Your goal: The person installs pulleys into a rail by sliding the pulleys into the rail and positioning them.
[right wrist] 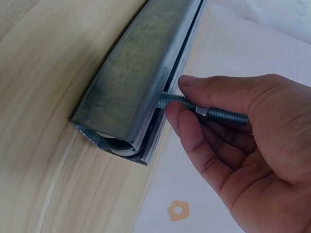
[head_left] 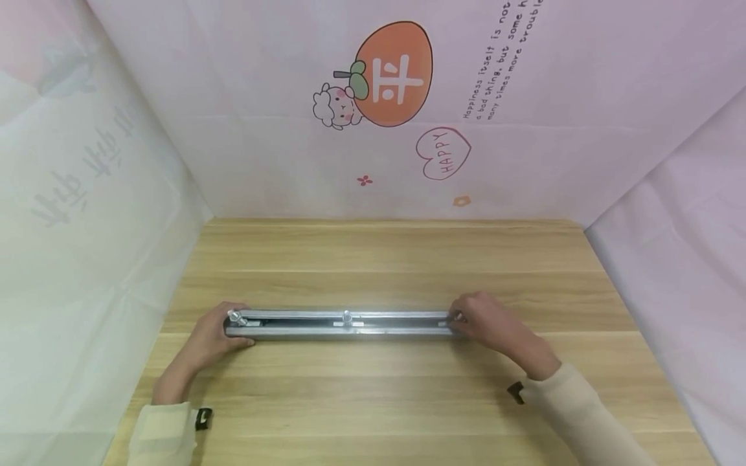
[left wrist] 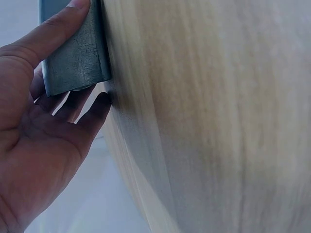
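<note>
A long metal channel rail (head_left: 396, 331) lies crosswise on the wooden table, its slot facing up. My left hand (head_left: 210, 336) grips its left end, the thumb along the near side and the fingers round the far side. In the left wrist view the thumb presses the flat metal side (left wrist: 80, 58). My right hand (head_left: 495, 327) is at the right end, thumb and index finger pinching a threaded bolt (right wrist: 226, 116) that stands out of the slot. A rounded dark part (right wrist: 119, 144) shows inside the rail's open end. Two more bolts, one at the middle (head_left: 347, 318) and one at the left (head_left: 236, 317), stick up from the slot.
The light wooden table (head_left: 373, 401) extends in front of and behind the rail. A pale printed cloth (head_left: 262, 162) hangs behind it, with more cloth on both sides. Each sleeve has a small black piece (head_left: 203, 419) at the cuff.
</note>
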`<control>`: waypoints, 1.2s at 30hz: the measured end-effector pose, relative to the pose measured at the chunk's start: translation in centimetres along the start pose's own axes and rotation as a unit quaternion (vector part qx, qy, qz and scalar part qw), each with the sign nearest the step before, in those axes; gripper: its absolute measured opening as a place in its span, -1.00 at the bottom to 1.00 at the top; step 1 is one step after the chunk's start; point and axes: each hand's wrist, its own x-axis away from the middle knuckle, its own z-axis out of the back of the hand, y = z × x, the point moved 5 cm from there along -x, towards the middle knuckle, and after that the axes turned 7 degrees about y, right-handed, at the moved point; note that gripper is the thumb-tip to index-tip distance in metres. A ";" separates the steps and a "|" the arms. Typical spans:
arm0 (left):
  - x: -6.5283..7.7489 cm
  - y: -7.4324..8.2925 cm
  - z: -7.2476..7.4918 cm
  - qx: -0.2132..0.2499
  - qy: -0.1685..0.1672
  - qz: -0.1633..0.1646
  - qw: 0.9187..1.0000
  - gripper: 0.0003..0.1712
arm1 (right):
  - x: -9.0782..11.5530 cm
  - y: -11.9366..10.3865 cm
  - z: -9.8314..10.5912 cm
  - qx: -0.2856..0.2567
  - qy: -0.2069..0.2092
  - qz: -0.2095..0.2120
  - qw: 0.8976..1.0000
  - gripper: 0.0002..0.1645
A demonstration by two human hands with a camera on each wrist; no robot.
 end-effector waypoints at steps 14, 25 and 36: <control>0.1 0.3 0.1 0.001 -0.001 0.006 1.000 -0.20 | -0.1 0.0 -0.6 -0.008 0.003 -0.010 1.000 -0.88; 0.1 0.0 0.0 0.001 0.002 0.002 1.000 -0.19 | -0.1 -0.2 -0.5 -0.008 0.021 0.008 1.000 -0.87; 0.1 0.0 0.0 -0.003 0.008 -0.007 1.000 -0.21 | 0.1 0.0 -0.8 -0.012 0.023 -0.002 1.000 -0.88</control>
